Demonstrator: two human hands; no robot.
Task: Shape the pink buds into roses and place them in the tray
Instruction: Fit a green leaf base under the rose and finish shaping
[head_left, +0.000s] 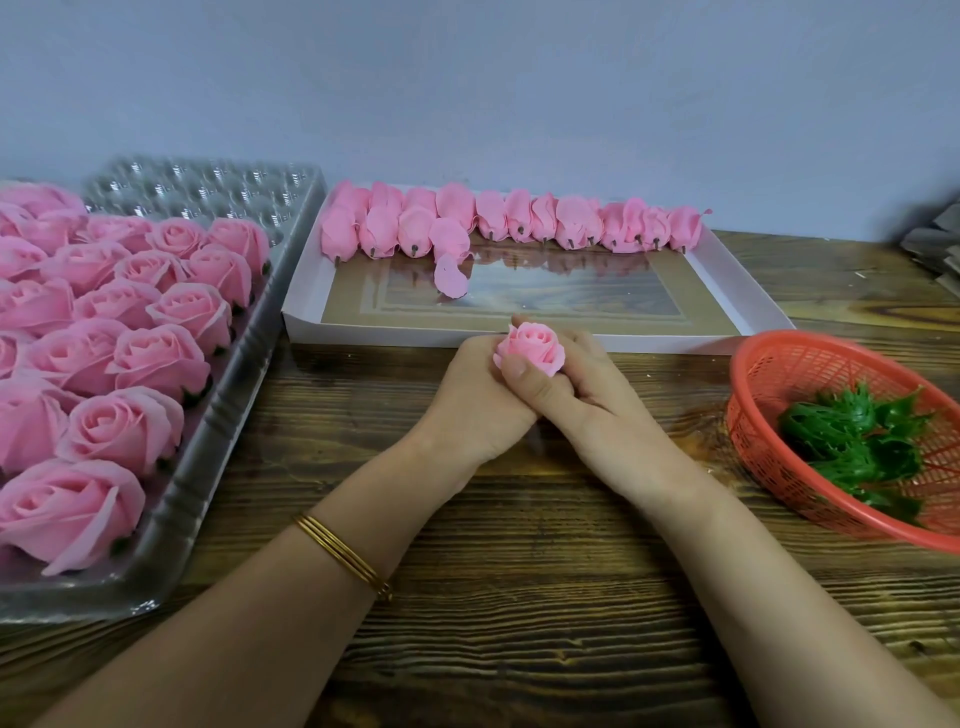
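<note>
Grip closed on one item: left hand (475, 400) and right hand (589, 397) meet over the dark wooden plank table (519, 545), fingers curled round a soft-petalled pink bud (532, 348), face up, presumably for petal shaping; clear dimpled plastic tray (228, 395), left, holds finished pink roses (156, 358), rear cells vacant; shallow white card box (374, 332) stocks closed pink buds (519, 221); red mesh plastic basket (779, 374) holds spiky green calyxes (857, 441).

I see a bare left forearm (234, 623) and a bare right forearm (753, 597) running from the bottom edge to the left hand (475, 400) and right hand (592, 400) at centre. Thin gold bangles (344, 557), stacked together, ring the left wrist, lower centre-left. One thumbnail (514, 367) is short and plain.
</note>
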